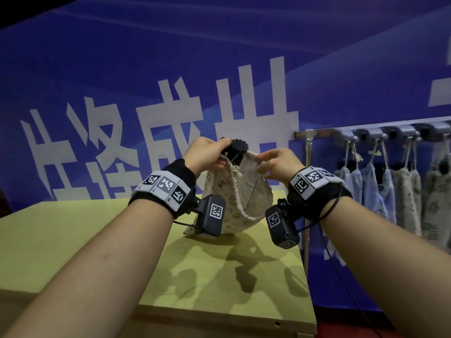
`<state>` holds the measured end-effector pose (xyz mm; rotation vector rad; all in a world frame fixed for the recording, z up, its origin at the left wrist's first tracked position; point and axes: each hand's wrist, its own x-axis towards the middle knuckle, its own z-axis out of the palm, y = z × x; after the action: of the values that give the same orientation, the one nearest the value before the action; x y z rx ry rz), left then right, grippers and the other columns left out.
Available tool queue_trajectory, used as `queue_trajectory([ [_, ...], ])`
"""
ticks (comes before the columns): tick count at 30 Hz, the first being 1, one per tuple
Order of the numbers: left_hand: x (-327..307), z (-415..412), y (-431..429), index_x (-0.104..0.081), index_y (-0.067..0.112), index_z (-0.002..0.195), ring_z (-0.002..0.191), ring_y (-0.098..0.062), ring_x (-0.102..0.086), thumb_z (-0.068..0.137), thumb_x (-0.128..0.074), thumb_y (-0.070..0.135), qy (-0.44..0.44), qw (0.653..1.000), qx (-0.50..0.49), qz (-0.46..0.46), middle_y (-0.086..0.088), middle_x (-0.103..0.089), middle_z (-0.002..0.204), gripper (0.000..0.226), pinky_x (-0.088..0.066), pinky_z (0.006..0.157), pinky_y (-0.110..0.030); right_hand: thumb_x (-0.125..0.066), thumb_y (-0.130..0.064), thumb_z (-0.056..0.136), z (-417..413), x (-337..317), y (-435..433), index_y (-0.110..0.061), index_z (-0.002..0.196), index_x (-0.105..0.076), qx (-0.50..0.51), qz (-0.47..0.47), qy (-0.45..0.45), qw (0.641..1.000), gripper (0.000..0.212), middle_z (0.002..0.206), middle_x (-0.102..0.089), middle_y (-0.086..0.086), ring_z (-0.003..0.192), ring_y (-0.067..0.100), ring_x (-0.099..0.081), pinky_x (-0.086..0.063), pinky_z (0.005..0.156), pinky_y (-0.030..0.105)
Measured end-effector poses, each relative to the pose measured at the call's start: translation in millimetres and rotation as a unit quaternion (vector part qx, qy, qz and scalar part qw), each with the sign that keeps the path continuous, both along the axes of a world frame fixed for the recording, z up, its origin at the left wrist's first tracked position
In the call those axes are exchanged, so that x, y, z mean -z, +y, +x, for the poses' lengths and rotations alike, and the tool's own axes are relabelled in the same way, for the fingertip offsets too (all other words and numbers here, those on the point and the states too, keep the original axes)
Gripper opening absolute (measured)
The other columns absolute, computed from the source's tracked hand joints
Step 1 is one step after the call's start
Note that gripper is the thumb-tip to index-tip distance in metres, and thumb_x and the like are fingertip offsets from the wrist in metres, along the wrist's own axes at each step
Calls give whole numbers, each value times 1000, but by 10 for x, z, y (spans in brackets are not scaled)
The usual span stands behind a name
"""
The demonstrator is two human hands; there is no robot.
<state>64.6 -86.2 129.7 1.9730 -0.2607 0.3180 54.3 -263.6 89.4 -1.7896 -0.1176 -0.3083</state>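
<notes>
- Left hand (207, 154): fingers curled round a black cylinder (238, 146) with a ribbed round end, held at the mouth of the pouch
- Right hand (280, 164): thumb and fingers pinch the right side of the rim of the cloth pouch (234, 196), holding the mouth apart
- Pouch hangs between both hands over the far part of the bench (73, 240); whether its bottom touches the bench cannot be confirmed
- Risk: the cylinder sits only partly inside the mouth; if the rim slackens or folds inward, the cylinder may catch on the cloth and stay outside
- Risk: the loose drawstring (235, 170) hangs across the opening beside the cylinder and could snag under it, pulling the mouth closed
- Risk: a weak grip on the smooth black body could let it drop to the bench
- Surroundings: a rack (317, 131) with hooks stands at far right, carrying hanging bags (402, 191); a blue banner (146, 69) lies behind. Neither obstructs the hands
</notes>
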Motion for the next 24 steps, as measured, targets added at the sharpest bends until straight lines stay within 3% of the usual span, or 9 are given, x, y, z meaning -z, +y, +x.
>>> queue_trajectory([
  [4,13,34,-22,-65,5,80,78,-22,-67,96,-58,35,-10,1000,-16,-12,-16,-69,83,34,-59,84,-36,-51,13,80,39,61,30,-5,100,-65,28,-44,-22,998,31,76,-59,6,75,23,-59,-55,82,41],
  [9,12,78,-41,-66,6,79,78,-25,-68,95,-59,37,-18,999,-32,-20,-18,-70,85,35,-59,85,-39,-56,3,82,116,117,-43,-6,123,-58,67,-88,17,994,43,113,-64,15,101,30,-64,-51,94,44],
  [11,14,91,-54,-65,6,79,76,-23,-67,95,-59,37,-21,999,-37,-22,-15,-69,81,36,-59,84,-38,-61,2,79,121,144,-77,0,114,-63,79,-110,59,989,35,105,-67,17,92,32,-67,-54,89,43],
  [13,18,97,-70,-65,5,79,74,-22,-67,95,-59,37,-21,999,-36,-24,-14,-69,79,36,-60,83,-37,-63,-2,80,84,158,-105,3,89,-68,76,-139,95,983,12,84,-67,16,74,28,-64,-56,79,36],
  [15,26,95,-84,-66,4,81,71,-21,-66,95,-59,37,-22,999,-34,-23,-14,-68,76,37,-60,81,-35,-62,-7,83,62,156,-133,2,85,-68,68,-144,115,980,11,76,-63,13,65,22,-57,-53,65,30],
  [17,29,94,-93,-67,0,84,69,-19,-66,95,-59,36,-23,999,-34,-21,-13,-68,75,39,-59,79,-34,-61,-10,87,34,133,-150,1,88,-67,47,-122,126,983,13,77,-62,10,65,18,-56,-49,59,25],
  [24,20,71,-112,-67,-2,92,68,-18,-66,95,-60,36,-7,999,-26,-16,-17,-70,84,39,-58,66,-25,-48,-8,91,-61,11,-121,-9,75,-54,-16,56,98,993,18,69,-53,4,62,15,-46,-38,62,26],
])
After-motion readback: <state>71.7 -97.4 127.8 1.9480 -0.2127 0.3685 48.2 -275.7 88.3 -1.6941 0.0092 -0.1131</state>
